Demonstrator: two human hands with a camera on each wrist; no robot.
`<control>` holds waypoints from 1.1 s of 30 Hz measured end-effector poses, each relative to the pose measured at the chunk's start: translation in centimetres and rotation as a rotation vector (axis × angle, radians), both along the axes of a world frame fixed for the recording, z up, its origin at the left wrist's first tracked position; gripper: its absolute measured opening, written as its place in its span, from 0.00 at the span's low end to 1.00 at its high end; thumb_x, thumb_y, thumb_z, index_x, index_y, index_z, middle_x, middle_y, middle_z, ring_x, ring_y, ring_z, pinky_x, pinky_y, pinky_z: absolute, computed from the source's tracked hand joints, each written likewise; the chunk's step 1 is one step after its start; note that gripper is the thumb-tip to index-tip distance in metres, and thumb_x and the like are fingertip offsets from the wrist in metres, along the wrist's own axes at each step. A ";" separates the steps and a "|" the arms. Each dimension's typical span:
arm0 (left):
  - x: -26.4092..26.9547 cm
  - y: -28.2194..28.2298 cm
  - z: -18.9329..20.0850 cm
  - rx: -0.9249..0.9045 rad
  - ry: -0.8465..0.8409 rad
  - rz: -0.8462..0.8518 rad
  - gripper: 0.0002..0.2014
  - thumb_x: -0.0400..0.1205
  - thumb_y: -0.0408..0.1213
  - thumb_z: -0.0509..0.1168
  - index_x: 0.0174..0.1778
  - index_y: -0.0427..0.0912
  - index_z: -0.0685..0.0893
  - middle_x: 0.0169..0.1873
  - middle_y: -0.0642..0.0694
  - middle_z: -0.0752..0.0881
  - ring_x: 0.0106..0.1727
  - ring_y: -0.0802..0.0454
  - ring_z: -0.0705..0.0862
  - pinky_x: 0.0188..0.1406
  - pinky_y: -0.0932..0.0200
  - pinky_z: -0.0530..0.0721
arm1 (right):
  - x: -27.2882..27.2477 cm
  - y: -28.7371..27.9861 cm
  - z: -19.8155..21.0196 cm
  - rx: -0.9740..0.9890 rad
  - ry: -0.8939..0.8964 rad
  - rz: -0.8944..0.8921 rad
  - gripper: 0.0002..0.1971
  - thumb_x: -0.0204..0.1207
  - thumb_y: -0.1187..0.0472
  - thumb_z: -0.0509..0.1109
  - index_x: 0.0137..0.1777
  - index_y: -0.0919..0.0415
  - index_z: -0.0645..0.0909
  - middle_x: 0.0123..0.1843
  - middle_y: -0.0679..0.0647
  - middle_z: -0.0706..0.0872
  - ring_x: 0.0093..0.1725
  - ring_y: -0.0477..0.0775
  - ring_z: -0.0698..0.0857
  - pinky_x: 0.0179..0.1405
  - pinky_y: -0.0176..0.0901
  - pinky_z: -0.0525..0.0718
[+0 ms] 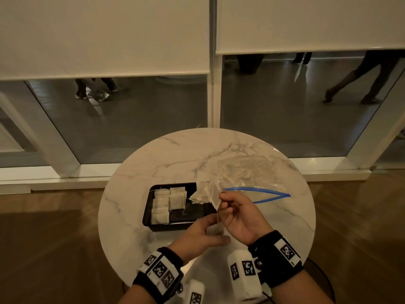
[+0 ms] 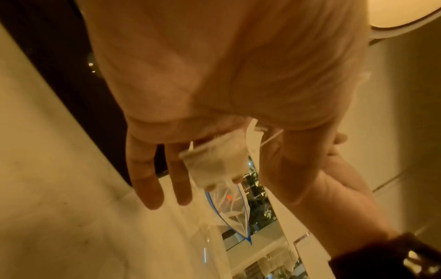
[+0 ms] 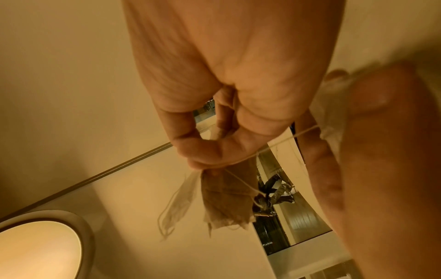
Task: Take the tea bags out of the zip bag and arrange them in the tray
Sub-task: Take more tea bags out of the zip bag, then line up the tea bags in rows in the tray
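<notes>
My right hand (image 1: 221,199) is raised over the black tray (image 1: 192,212) and pinches a small clump of tea bags (image 1: 206,193) by their tops; the right wrist view shows that clump (image 3: 226,200) hanging from the fingertips with loose strings. Just below it, my left hand (image 1: 208,231) holds one tea bag (image 1: 215,229), its inner fingers curled round the tea bag (image 2: 214,164) and two fingers straight. A string runs between the two hands. The clear zip bag (image 1: 245,170) with a blue zipper gapes open behind my right hand, more tea bags inside. Several tea bags (image 1: 166,202) lie in the tray's left half.
Everything sits on a small round marble table (image 1: 175,154) with wooden floor around it. Behind are glass panes with half-lowered blinds (image 1: 105,36). People's legs (image 1: 359,84) pass outside. The tray's right half shows bare black bottom.
</notes>
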State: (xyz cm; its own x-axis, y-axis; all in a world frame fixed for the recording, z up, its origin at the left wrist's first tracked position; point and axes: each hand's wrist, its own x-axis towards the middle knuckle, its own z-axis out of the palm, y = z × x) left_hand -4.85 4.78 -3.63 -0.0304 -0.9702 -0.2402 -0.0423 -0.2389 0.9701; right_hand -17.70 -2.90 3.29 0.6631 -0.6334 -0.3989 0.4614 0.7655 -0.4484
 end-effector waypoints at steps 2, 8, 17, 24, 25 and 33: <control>-0.5 -0.1 0.2 0.005 -0.060 0.028 0.17 0.78 0.38 0.73 0.64 0.45 0.86 0.56 0.50 0.90 0.55 0.55 0.88 0.54 0.54 0.85 | 0.1 0.1 0.2 0.002 0.000 0.000 0.13 0.76 0.73 0.66 0.33 0.67 0.87 0.30 0.56 0.85 0.22 0.43 0.82 0.17 0.26 0.78; 1.0 0.9 1.1 0.047 -0.085 0.071 0.11 0.90 0.39 0.61 0.57 0.39 0.88 0.51 0.43 0.92 0.47 0.48 0.90 0.42 0.56 0.85 | -1.0 -0.9 -0.3 -0.014 -0.022 -0.070 0.04 0.70 0.73 0.71 0.41 0.66 0.85 0.35 0.56 0.85 0.24 0.44 0.83 0.18 0.28 0.80; 2.4 1.7 3.4 0.185 0.715 0.460 0.18 0.89 0.41 0.57 0.66 0.34 0.86 0.59 0.30 0.89 0.56 0.37 0.88 0.51 0.42 0.89 | -1.5 -0.8 -0.3 -0.202 0.031 -0.020 0.06 0.69 0.73 0.69 0.38 0.64 0.86 0.31 0.54 0.84 0.22 0.43 0.81 0.17 0.27 0.75; 2.4 1.5 3.7 0.210 0.959 0.389 0.30 0.82 0.64 0.62 0.64 0.40 0.86 0.59 0.30 0.86 0.51 0.32 0.87 0.61 0.33 0.82 | 0.7 1.0 -2.0 -0.509 0.444 0.203 0.07 0.75 0.76 0.71 0.43 0.65 0.87 0.34 0.62 0.85 0.25 0.50 0.80 0.21 0.36 0.73; 2.4 1.6 3.6 0.209 0.906 0.399 0.25 0.81 0.59 0.65 0.63 0.41 0.86 0.56 0.32 0.86 0.49 0.33 0.87 0.55 0.38 0.85 | 0.8 1.1 -2.1 -0.526 0.489 0.200 0.07 0.75 0.75 0.71 0.43 0.64 0.87 0.35 0.62 0.86 0.26 0.50 0.81 0.21 0.37 0.73; 2.8 1.6 2.3 0.105 0.669 0.607 0.16 0.86 0.31 0.65 0.70 0.39 0.81 0.51 0.38 0.91 0.46 0.45 0.91 0.34 0.51 0.89 | 1.7 1.9 -2.7 -0.580 0.574 0.212 0.10 0.79 0.63 0.76 0.58 0.64 0.84 0.45 0.61 0.90 0.37 0.54 0.90 0.27 0.41 0.85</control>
